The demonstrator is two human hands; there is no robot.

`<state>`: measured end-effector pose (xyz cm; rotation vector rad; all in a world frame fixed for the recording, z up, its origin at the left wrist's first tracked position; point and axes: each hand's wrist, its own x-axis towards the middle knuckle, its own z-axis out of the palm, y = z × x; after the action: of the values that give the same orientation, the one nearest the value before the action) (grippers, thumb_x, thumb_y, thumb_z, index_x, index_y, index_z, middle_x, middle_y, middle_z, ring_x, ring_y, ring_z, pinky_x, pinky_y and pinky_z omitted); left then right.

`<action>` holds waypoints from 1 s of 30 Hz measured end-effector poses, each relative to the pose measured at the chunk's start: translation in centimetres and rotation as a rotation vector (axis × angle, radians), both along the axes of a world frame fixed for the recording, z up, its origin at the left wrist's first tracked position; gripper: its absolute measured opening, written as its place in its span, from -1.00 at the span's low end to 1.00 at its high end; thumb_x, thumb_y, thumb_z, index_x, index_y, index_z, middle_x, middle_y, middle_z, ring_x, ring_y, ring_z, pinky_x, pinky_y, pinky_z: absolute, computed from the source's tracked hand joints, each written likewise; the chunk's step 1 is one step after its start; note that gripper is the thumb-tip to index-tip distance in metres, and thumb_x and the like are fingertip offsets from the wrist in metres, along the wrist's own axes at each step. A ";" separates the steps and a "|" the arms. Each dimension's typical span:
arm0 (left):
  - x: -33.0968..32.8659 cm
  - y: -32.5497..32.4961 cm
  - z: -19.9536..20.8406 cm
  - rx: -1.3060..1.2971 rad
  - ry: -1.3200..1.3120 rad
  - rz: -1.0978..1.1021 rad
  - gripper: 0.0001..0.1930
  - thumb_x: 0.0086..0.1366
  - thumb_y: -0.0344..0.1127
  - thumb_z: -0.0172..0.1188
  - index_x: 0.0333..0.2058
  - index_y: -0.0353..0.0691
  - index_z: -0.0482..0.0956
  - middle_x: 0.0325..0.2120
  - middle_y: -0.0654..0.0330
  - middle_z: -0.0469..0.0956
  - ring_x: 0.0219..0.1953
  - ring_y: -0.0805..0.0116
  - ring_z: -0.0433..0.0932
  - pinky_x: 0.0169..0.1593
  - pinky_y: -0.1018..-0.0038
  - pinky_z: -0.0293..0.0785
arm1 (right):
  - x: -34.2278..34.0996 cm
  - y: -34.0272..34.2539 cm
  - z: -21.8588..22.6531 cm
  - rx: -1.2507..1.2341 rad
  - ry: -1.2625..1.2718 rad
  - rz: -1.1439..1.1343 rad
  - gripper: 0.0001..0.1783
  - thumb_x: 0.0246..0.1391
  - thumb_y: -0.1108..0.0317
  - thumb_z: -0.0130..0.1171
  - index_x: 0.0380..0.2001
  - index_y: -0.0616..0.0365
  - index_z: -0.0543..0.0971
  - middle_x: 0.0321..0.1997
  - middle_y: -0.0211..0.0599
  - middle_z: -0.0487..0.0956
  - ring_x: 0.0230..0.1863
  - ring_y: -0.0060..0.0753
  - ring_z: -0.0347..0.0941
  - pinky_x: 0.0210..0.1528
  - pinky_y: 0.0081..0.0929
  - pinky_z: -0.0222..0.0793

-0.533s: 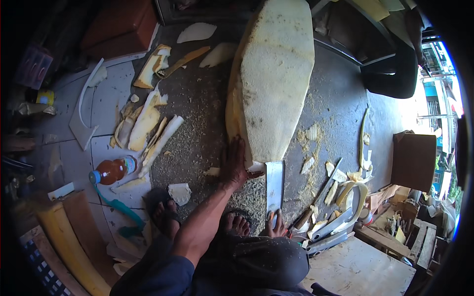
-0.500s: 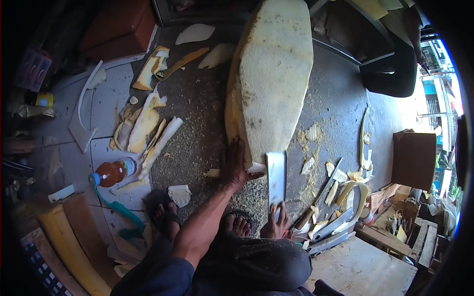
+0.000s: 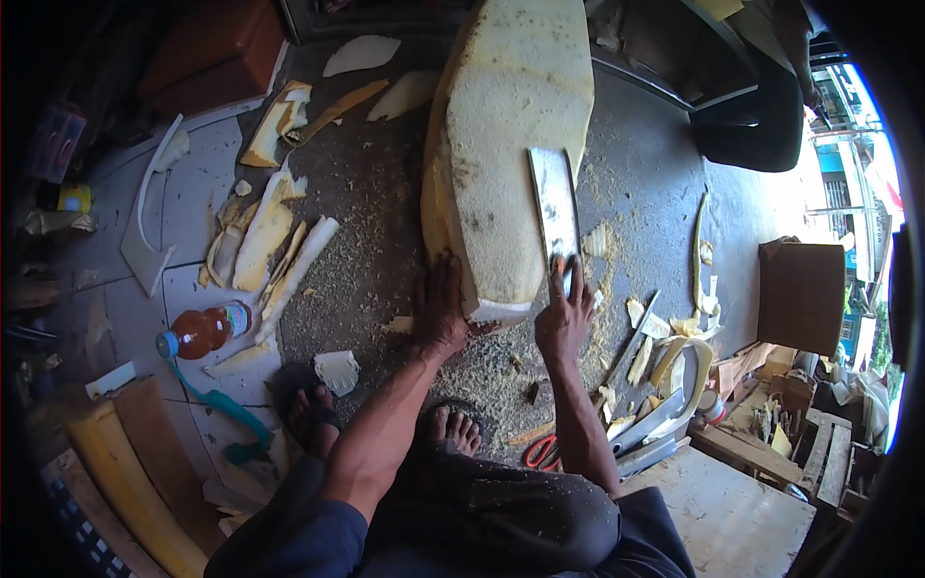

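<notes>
A long, pale yellow foam block (image 3: pixel 506 144) with faceted sides and dark specks on top lies lengthwise before me. My left hand (image 3: pixel 443 303) rests against its near left corner, fingers stretched out along the side and thumb spread at the near end. In my right hand (image 3: pixel 567 313) is a broad, flat metal blade (image 3: pixel 553 197), gripped at its near end; the handle is mostly hidden by my fingers. The blade lies along the block's right edge, pointing away from me.
Foam offcuts (image 3: pixel 262 236) and a bottle of brown liquid (image 3: pixel 204 329) lie at left. Crumbs cover the floor around the block. Red-handled scissors (image 3: pixel 541 453) lie near my knee. At right are more scraps, metal tools (image 3: pixel 650 429) and a cardboard box (image 3: pixel 800 297).
My right hand has pushed the blade forward from the block's near end along its right edge. The scissors have come into clear view. My left hand stays against the block.
</notes>
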<state>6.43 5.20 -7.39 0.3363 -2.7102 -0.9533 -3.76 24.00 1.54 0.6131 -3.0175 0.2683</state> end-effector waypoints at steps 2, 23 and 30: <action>1.8 0.3 0.5 0.100 -0.013 -0.024 0.50 -0.15 0.20 0.67 0.50 -0.51 -0.15 0.50 -0.35 0.00 0.55 -0.29 0.02 0.50 -0.22 -0.03 | 6.0 1.3 1.3 0.022 -0.069 0.000 -0.15 -0.09 0.65 0.11 0.39 0.02 0.46 0.56 0.07 0.26 0.43 0.25 0.20 0.44 0.16 0.10; 0.1 0.2 1.3 0.086 -0.076 0.036 -0.23 0.36 -0.50 -0.14 0.55 -0.33 -0.06 0.58 -0.09 -0.07 0.63 0.05 -0.15 0.59 -0.08 -0.26 | 6.8 -5.3 2.7 0.019 -0.016 0.132 -0.11 -0.11 0.56 0.14 0.40 -0.21 0.46 0.57 -0.11 0.25 0.28 0.26 0.24 0.28 0.19 0.17; -0.8 0.8 1.1 0.046 -0.220 -0.002 -0.24 0.37 -0.48 -0.14 0.54 -0.34 -0.06 0.58 -0.09 -0.07 0.63 0.04 -0.14 0.58 -0.11 -0.25 | 20.1 4.4 0.6 0.090 -0.008 0.091 -0.16 -0.05 0.54 0.12 0.40 -0.17 0.49 0.54 0.05 0.25 0.30 0.19 0.31 0.28 0.02 0.24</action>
<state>5.64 6.02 -6.30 0.4740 -2.8884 -1.0360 16.30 28.37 2.17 0.7590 -3.0276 0.1401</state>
